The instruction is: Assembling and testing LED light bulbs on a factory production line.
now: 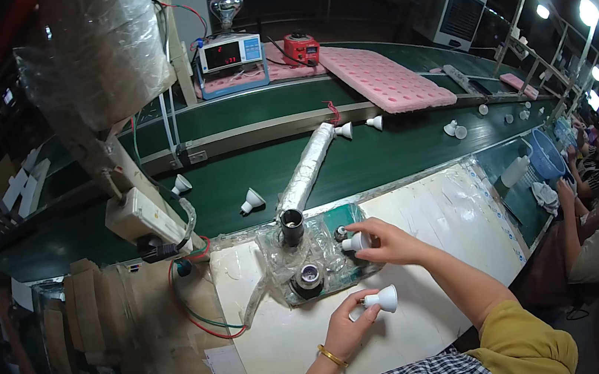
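- Head view, left hand: the left hand (344, 329) has its grip closed, thumb and fingers pinching a white bulb (383, 298) near its narrow base, above the near part of the pale surface (424, 224).
- This bulb's long axis runs roughly left to right, its base toward the fingers and its wide face pointing right, away from the palm.
- Right hand: the right hand (390, 242) grasps a second white bulb (357, 242) at the right side of the plastic-wrapped board (279, 268), its wide end toward the palm and its base pointing left.
- A small dark fitting (340, 233) sits just beside that base, on the far side; the right hand is the nearer to it. Whether bulb or fingertip touches the fitting, I cannot tell.
- The round socket (309, 274) lies to the left of both bulbs, beyond the left-hand one and nearer the person than the right-hand one. The black tube (292, 225) stands farther off, at the foot of the foil-wrapped bar (309, 165).
- Across the green belt (230, 229), a loose bulb (252, 201) lies on its side, well apart from either hand.
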The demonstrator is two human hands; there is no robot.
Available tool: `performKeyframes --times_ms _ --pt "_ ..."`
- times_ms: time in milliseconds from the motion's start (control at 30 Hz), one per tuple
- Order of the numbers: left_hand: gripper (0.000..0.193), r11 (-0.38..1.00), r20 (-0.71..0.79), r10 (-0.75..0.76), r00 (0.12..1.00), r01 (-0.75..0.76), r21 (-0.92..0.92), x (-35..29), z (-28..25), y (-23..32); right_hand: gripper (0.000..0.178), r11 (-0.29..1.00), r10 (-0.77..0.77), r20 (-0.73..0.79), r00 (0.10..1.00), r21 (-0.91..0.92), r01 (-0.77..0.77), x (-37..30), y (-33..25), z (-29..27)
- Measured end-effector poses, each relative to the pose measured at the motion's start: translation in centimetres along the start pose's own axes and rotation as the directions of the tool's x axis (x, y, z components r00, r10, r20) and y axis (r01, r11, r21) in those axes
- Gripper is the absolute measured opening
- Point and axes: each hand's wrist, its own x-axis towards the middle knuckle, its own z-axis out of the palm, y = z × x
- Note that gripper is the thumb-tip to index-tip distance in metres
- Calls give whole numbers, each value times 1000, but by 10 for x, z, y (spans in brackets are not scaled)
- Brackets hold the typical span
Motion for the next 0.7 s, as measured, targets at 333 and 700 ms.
performKeyframes --times_ms 333,700 --pt "30 970 -56 -87 995 72 -230 3 -12 -5 62 997 -65 -568 821 -75 27 195 73 -72" --pt "31 943 -45 -148 988 127 -308 4 -19 -10 56 986 163 -562 811 114 -119 228 146 -95"
